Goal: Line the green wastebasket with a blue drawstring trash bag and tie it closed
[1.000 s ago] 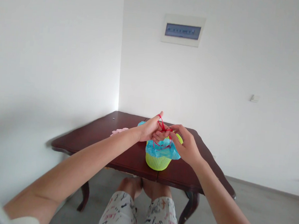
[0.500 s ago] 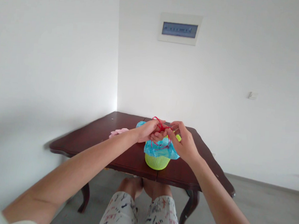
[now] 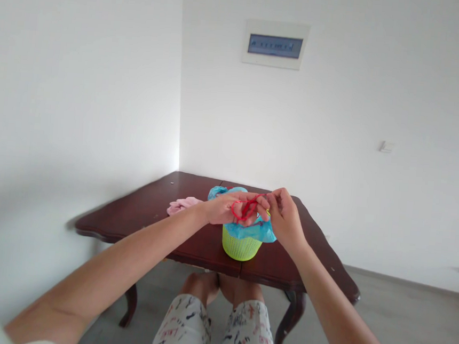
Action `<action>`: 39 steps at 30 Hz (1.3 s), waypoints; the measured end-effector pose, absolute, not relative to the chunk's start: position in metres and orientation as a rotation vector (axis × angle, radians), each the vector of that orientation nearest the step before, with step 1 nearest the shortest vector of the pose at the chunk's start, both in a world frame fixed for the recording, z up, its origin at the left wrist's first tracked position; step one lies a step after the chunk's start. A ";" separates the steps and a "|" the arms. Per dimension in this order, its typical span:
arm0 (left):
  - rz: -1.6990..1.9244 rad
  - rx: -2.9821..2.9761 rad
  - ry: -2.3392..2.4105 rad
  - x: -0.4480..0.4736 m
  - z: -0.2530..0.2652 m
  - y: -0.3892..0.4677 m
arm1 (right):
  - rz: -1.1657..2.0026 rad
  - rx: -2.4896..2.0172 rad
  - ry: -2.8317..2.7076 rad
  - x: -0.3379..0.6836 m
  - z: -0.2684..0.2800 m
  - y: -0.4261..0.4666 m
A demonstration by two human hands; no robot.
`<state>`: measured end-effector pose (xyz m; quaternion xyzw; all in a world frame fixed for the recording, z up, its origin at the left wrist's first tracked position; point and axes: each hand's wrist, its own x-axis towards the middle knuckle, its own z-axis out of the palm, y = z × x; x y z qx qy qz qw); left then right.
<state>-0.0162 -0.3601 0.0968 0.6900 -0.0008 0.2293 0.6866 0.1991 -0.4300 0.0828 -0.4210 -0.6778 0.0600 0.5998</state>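
A thin red string (image 3: pixel 246 211) runs in loops over the palm and fingers of my left hand (image 3: pixel 222 208), which is turned partly upward and holds it. My right hand (image 3: pixel 286 214) pinches a stretch of the same string between thumb and fingers, just right of the left fingertips. Below both hands stands a yellow-green perforated basket (image 3: pixel 241 248) with a blue plastic bag (image 3: pixel 248 231) draped over its rim. Its inside is mostly hidden by my hands.
The dark wooden table (image 3: pixel 141 212) bears a crumpled pink cloth (image 3: pixel 182 205) left of the basket. More blue plastic (image 3: pixel 216 192) lies behind my left hand. White walls border the table at the left and back.
My left hand has turned, so the string now loops across its palm. My right hand has drawn its fingers together on the string, moving slightly right.
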 end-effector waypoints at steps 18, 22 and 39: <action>1.073 1.489 0.315 0.002 0.085 -0.366 | 0.131 -0.842 -1.308 0.194 0.079 -0.434; 0.971 1.348 0.318 -0.004 0.081 -0.357 | 0.134 -0.739 -1.263 0.189 0.076 -0.449; 0.800 2.157 0.266 -0.035 0.131 -0.392 | -0.203 -0.754 -1.582 0.192 0.058 -0.465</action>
